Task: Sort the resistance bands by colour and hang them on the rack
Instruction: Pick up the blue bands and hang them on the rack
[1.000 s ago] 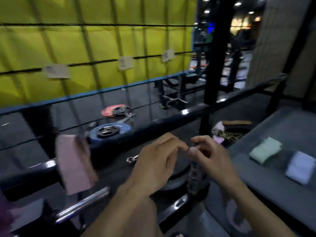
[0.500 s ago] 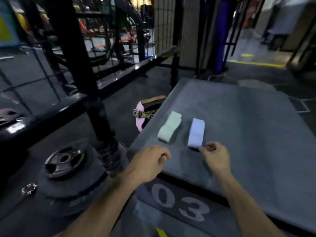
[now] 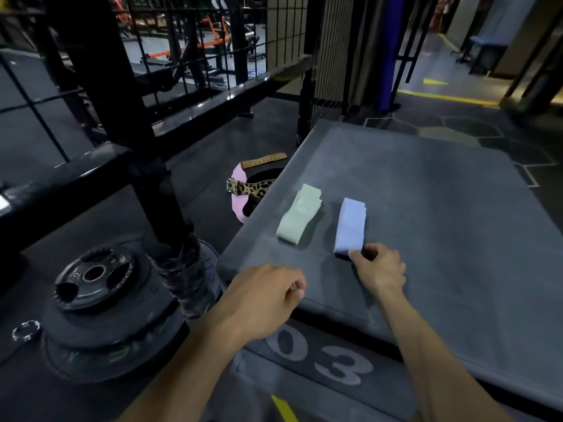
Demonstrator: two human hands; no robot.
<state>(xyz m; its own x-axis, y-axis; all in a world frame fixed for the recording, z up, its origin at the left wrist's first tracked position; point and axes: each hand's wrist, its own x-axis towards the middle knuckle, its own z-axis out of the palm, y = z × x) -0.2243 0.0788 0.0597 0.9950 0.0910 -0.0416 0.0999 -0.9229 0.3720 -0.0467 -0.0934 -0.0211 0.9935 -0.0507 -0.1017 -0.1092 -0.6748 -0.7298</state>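
Two folded stacks of resistance bands lie side by side on a grey padded box (image 3: 426, 208). The pale green stack (image 3: 300, 214) is on the left, the lilac stack (image 3: 350, 226) on the right. My right hand (image 3: 379, 271) pinches the near end of the lilac stack with thumb and fingers. My left hand (image 3: 265, 300) hovers over the box's near left corner, fingers loosely curled, holding nothing. A black steel rack (image 3: 100, 95) with a thick upright and a horizontal bar stands to the left.
Stacked black weight plates (image 3: 94, 275) sit at the rack's foot, with a metal clip (image 3: 26, 329) beside them. A pink and leopard-print lifting belt (image 3: 249, 188) lies on the floor by the box. The box front reads 03. Wire mesh fencing stands behind.
My view swung right from the rack bar, where a pink band hung, to the box. My right hand reached the lilac stack and now pinches its near end.
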